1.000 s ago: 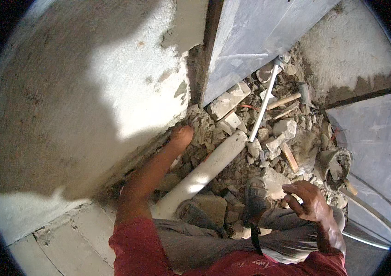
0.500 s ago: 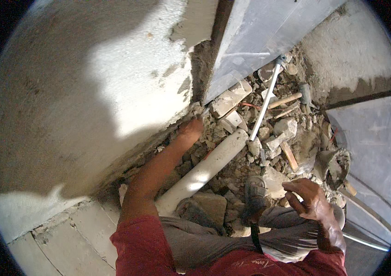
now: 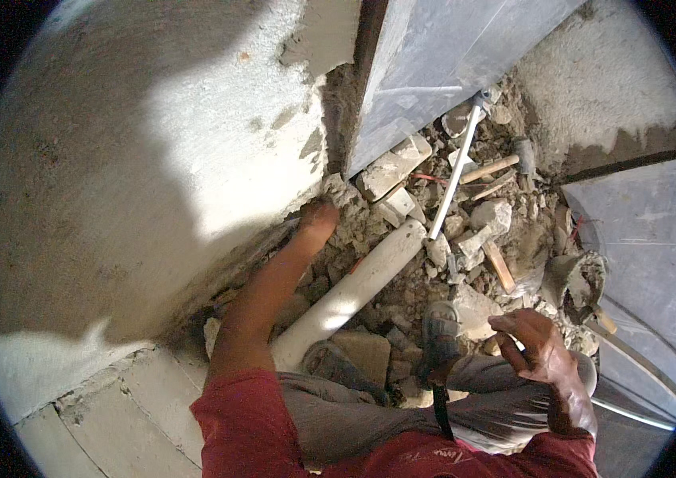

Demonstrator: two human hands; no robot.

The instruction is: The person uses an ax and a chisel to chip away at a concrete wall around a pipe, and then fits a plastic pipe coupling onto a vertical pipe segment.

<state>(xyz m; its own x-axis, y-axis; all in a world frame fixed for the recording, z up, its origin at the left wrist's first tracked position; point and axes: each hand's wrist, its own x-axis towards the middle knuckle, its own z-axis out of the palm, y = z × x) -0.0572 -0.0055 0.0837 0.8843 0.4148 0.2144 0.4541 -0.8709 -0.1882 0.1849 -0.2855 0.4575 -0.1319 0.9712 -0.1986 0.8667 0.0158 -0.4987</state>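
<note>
Starting at the left, here's the left hand (image 3: 320, 219) close in at the wall's (image 3: 250, 159) foot, on the left edge of the rubble (image 3: 351, 209); short, careful moves, knuckles clear of that rough plaster, would likely serve best. Its grip looks curled, but the fingertips are hidden: no telling how tight, or on what. Just right of it, the pipe (image 3: 351, 293) lies slantwise. Farther over, the right hand (image 3: 535, 348) hangs half uncurled, nothing visible in it.
</note>
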